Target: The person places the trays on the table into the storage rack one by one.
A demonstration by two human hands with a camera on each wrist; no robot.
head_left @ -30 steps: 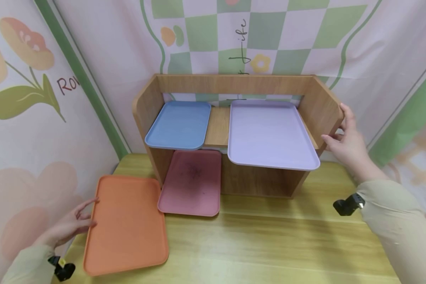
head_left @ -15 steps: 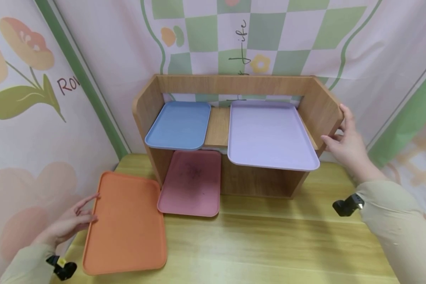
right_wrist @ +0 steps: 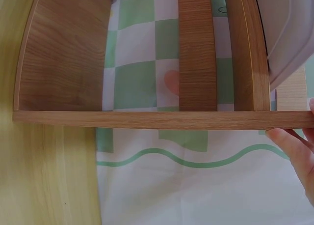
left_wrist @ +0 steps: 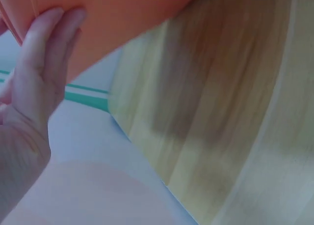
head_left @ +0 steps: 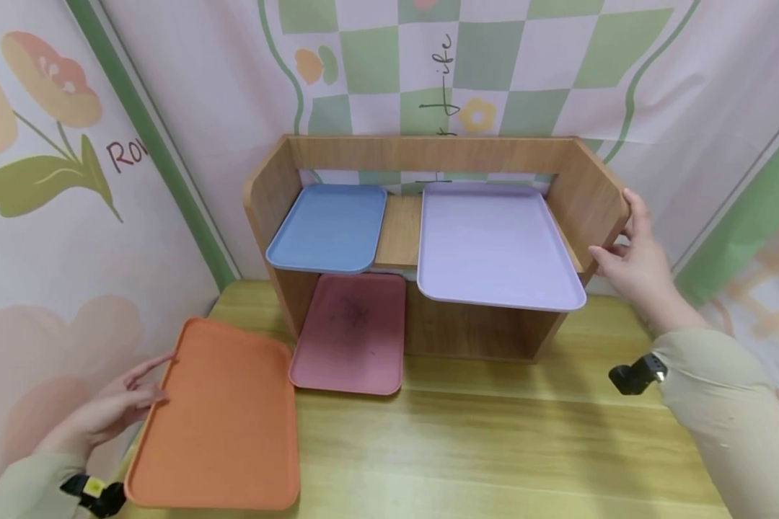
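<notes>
At the left my left hand point(head_left: 113, 411) grips an orange tray point(head_left: 217, 418) by its left rim, thumb on the upper side. In the left wrist view, fingers point(left_wrist: 37, 58) press on the underside of the tray point(left_wrist: 117, 18), which is raised over the table with a shadow below it. My right hand point(head_left: 637, 263) holds the right side panel of a wooden shelf point(head_left: 428, 153). Seen from the right wrist, thumb or finger point(right_wrist: 289, 146) touches the outer face of that panel point(right_wrist: 162, 120); the rest of the hand is cut off.
A blue tray point(head_left: 331, 227) and a lilac tray point(head_left: 493, 241) lie on the upper board, the lilac one jutting over the front edge. Below, a dark-smudged pink tray point(head_left: 353, 335) sticks out of the lower level onto the table point(head_left: 493, 440). Printed curtains point(head_left: 195, 72) hang behind and left.
The left hand has drawn the orange tray a little to the left and nearer, away from the pink tray, and lifted it. My right hand keeps its hold on the panel.
</notes>
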